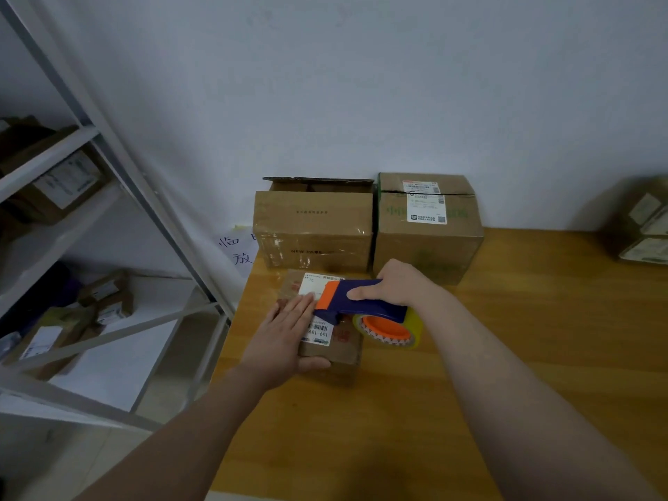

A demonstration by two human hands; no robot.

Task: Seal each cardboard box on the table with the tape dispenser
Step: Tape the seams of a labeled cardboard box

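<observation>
Box (345, 343) sits mid-frame on the table (506, 356). I see my left hand (285, 338) pressed flat on its top, fingers straight and together, probably to pin it. My right hand (395, 283) wraps the dispenser (365, 303), its orange nose on the box just past the left fingertips (307, 301).

Table (506, 356) smooth satin wood; boxes (314, 229) matt cardboard w/ glossy tape; dispenser (361, 301) smooth plastic; shelf (119, 168) painted metal.
</observation>
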